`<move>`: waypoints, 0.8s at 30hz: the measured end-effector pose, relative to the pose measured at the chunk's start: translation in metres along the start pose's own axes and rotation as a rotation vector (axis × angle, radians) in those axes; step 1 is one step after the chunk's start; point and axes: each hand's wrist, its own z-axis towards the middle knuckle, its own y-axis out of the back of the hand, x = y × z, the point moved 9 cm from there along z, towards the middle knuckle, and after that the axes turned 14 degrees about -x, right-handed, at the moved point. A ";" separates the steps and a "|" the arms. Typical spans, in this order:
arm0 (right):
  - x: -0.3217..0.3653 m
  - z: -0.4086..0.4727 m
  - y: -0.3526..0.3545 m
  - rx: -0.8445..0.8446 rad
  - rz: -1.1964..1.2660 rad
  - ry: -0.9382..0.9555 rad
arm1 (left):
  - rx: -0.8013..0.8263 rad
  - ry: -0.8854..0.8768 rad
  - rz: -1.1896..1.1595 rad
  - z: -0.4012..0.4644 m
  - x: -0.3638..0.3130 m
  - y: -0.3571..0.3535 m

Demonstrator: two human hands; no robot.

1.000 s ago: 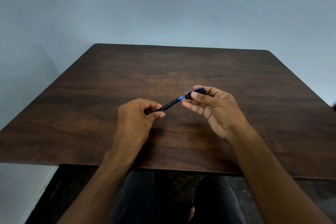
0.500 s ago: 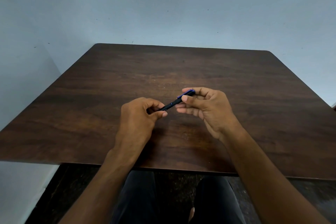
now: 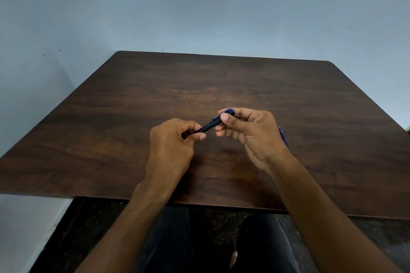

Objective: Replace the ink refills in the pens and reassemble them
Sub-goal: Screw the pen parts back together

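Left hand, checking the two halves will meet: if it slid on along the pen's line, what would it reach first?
Probably the right hand, whose fingers pinch the pen at its clip end. The left hand grips the lower end; only a short stretch of black barrel lies between them.

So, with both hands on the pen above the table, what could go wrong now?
1. The left hand and right hand hold the pen only at its ends, by the fingertips. If the halves join crooked, the pen may slip and fall onto the table.
2. A second pen lies just behind the right hand, mostly hidden. The wrist could knock it toward the table edge.
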 end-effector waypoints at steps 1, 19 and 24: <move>0.002 0.000 0.000 0.004 -0.010 0.012 | -0.007 -0.017 -0.001 -0.001 -0.001 0.000; -0.008 -0.004 -0.010 -0.018 0.089 -0.075 | -0.113 0.073 -0.072 -0.015 0.001 0.009; -0.021 -0.008 -0.026 -0.086 0.141 -0.170 | -0.151 0.135 -0.074 -0.010 0.003 0.021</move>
